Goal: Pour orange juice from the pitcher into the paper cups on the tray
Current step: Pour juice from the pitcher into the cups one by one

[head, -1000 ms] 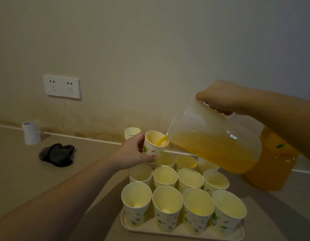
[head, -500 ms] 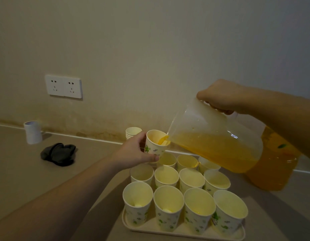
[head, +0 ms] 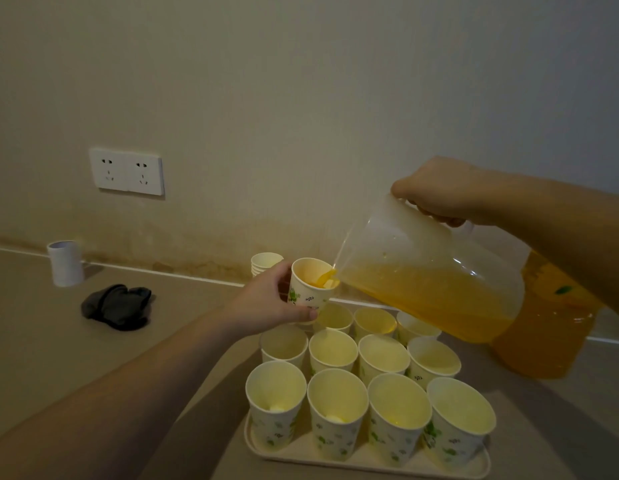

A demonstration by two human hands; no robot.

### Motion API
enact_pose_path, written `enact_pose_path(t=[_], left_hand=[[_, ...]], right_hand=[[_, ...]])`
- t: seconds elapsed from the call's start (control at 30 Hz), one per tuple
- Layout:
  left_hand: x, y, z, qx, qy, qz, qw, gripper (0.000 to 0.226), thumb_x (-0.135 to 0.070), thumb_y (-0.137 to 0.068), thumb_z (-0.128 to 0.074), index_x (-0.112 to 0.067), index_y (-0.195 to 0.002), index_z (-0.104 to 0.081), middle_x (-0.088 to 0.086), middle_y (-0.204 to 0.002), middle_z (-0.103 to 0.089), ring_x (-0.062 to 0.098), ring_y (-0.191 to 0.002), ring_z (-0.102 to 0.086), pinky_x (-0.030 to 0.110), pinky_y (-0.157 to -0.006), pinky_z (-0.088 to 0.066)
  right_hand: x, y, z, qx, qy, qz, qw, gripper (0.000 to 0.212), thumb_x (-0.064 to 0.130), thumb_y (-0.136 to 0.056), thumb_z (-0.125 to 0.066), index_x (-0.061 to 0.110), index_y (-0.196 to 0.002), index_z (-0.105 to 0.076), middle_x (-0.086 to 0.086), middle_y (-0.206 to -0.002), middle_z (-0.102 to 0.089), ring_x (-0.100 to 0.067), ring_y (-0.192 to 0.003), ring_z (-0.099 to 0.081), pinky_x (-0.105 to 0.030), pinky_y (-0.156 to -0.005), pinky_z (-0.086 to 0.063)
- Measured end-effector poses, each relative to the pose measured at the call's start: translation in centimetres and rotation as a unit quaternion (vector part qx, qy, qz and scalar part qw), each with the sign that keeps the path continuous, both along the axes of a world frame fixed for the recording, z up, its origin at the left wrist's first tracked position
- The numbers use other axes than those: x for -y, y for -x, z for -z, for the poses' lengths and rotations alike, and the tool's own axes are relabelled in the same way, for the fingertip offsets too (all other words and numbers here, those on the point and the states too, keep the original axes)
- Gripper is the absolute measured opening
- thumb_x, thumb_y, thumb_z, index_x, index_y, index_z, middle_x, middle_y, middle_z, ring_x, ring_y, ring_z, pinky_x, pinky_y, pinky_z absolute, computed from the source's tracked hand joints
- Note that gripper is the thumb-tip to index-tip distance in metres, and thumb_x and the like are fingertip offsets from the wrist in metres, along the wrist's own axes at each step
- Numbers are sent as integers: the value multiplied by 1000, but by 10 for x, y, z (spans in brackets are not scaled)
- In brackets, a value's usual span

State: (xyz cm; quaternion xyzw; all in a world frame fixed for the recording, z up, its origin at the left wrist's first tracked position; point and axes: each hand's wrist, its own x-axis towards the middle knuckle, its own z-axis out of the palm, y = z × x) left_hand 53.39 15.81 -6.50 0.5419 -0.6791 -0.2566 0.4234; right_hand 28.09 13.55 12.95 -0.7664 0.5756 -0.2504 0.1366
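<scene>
Above the tray (head: 363,467), left hand (head: 266,306) grips the cup (head: 310,287), right hand (head: 436,192) grips the pitcher (head: 429,271); tilt gently, stopping before overflow.

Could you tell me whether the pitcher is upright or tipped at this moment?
Tipped. The right hand tilts the pitcher spout-down, and juice runs into the paper cup the left hand holds.

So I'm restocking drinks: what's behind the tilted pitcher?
Behind the pitcher in the right hand stands a large orange juice jug. Pitcher and forearm cover its top, so no cap is visible.
</scene>
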Motion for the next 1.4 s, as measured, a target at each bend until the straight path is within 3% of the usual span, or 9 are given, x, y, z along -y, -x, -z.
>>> enact_pose_path(t=[0.63,0.83,1.17,1.4], left_hand=[[-1,-1,-2,7,1,10,1000,68,-26,-68,-95,-36,-125,-58,-18,-110,-71,0,-100,-69,32,-87,-61],[0,-3,0,0,2,8,1000,71,-29,-68,-95,-34,-128,-57,-15,-114,-71,6,-105,-69,35,-88,-61],[-3,1,-1,8,-4,8,1000,71,-28,-71,-93,-34,-131,-55,-16,-116,-68,5,-106,-66,27,-84,-60],[-2,2,0,8,-1,11,1000,69,-28,-71,-93,-33,-129,-56,-15,-116,-69,6,-106,-67,29,-85,-61]], right_hand=[[1,-3,2,6,-5,-12,1000,24,23,-88,-56,9,-70,-51,-9,-59,-41,-18,-44,-31,-21,-46,-26],[0,-4,0,8,-5,-6,1000,24,23,-88,-56,9,-70,-51,-10,-61,-42,-18,-45,-31,-22,-47,-27],[-1,-4,0,2,-3,-1,1000,23,23,-88,-56,8,-71,-51,-10,-61,-43,-19,-47,-33,-23,-49,-28],[-2,-3,0,-1,-6,-6,1000,25,24,-89,-56,8,-70,-51,-10,-61,-42,-19,-47,-32,-24,-49,-28]])
